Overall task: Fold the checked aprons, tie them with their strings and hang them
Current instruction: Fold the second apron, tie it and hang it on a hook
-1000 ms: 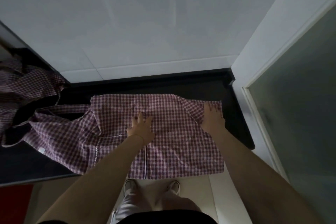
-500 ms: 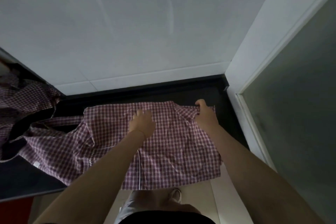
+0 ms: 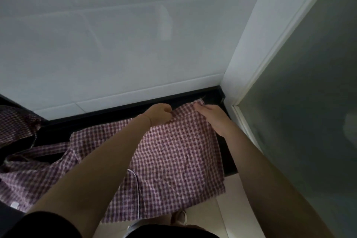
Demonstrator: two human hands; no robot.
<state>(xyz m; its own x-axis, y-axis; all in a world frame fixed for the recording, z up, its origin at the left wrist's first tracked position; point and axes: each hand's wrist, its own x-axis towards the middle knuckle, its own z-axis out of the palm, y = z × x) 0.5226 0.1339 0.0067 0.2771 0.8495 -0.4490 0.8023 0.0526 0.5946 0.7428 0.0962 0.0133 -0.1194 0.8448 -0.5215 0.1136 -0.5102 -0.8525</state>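
A red-and-white checked apron (image 3: 173, 164) lies spread over the black counter (image 3: 54, 133) and hangs over its front edge. My left hand (image 3: 159, 114) is curled into a fist and grips the apron's far edge near the middle. My right hand (image 3: 212, 118) pinches the apron's far right corner, which is lifted off the counter. One apron strap (image 3: 44, 149) trails to the left. More checked fabric (image 3: 17, 123) lies bunched at the far left.
A white tiled wall (image 3: 116, 44) rises behind the counter. A white door frame (image 3: 257, 60) and a frosted glass door (image 3: 309, 102) stand close on the right. Pale floor tiles (image 3: 228, 218) and my shoe (image 3: 180, 216) show below.
Both hands went from lying flat on the apron to gripping its far edge. They moved toward the wall and lifted the right part of the cloth.
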